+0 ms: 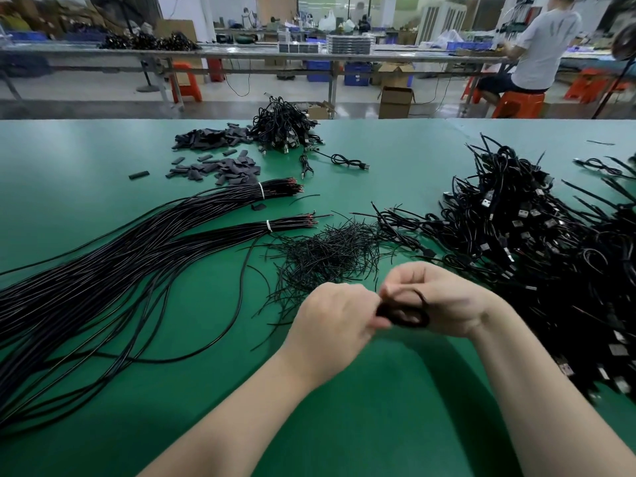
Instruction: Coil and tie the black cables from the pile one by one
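Hands, left (335, 320) and right (444, 297), together pinch one coiled cable (406, 313) beside two tied bundles (220, 215)

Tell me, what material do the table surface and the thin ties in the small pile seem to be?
Table surface: probably a green rubber or vinyl mat, matte with soft, dull reflections.
Thin ties: likely black plastic-coated wire, since the thin strands hold kinks and bends; the core is not visible.
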The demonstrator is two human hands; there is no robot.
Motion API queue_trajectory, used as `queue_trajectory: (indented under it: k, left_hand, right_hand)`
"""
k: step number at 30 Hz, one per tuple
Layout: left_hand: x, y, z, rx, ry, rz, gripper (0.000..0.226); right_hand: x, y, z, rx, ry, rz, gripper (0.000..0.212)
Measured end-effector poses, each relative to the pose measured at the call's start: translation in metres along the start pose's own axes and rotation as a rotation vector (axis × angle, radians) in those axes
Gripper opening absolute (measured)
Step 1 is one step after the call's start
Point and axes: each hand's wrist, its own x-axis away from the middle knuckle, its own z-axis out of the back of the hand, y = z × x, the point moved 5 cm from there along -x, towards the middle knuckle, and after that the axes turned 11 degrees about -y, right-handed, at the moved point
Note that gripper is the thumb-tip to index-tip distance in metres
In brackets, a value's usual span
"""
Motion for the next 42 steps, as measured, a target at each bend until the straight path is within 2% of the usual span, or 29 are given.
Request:
queue_trajectory:
  k: [3,4,7,10,16,18,25,28,32,34,36,39,42]
  left_hand:
    - [0.008,-0.023,0.001,0.481,0.119,0.471,0.032]
    - [0.011,-0.027,0.001,0.581,0.172,0.572,0.026]
    - [0.015,-0.036,-0.002,0.674,0.250,0.737,0.019]
    - [0.019,-0.043,-0.007,0.721,0.260,0.854,0.017]
    - [0.022,-0.053,-0.008,0.728,0.259,0.897,0.016]
    - [0.021,-0.054,-0.008,0.714,0.247,0.864,0.015]
    - [0.021,-0.056,-0.011,0.728,0.220,0.794,0.018]
    - [0.021,-0.058,-0.012,0.782,0.227,0.784,0.020]
    - [0.021,-0.059,-0.013,0.855,0.240,0.786,0.019]
    - [0.021,-0.059,-0.014,0.903,0.245,0.788,0.018]
    - [0.021,-0.059,-0.015,0.952,0.238,0.788,0.019]
    - [0.021,-0.060,-0.016,0.965,0.213,0.791,0.024]
    - [0.021,-0.061,-0.018,1.001,0.193,0.802,0.028]
  right_hand:
    - [-0.026,-0.003,-0.009,0.045,0.249,0.213,0.012]
    - [-0.033,-0.002,-0.011,0.107,0.345,0.254,0.016]
    - [-0.042,0.005,-0.019,0.240,0.555,0.291,0.020]
    - [-0.043,0.011,-0.023,0.235,0.622,0.321,0.012]
    - [-0.046,0.014,-0.025,0.277,0.640,0.294,0.008]
    - [-0.045,0.015,-0.023,0.220,0.635,0.294,0.003]
    - [-0.045,0.022,-0.015,0.100,0.600,0.220,0.006]
    - [-0.045,0.022,-0.014,0.140,0.619,0.231,0.008]
    - [-0.040,0.015,-0.012,0.387,0.727,0.270,0.009]
    - [-0.036,0.009,-0.016,0.657,0.798,0.313,0.015]
    - [-0.033,0.002,-0.027,1.028,0.855,0.419,0.014]
    - [-0.030,-0.002,-0.041,1.450,0.845,0.596,0.009]
    - [-0.026,-0.003,-0.043,1.641,0.802,0.675,0.021]
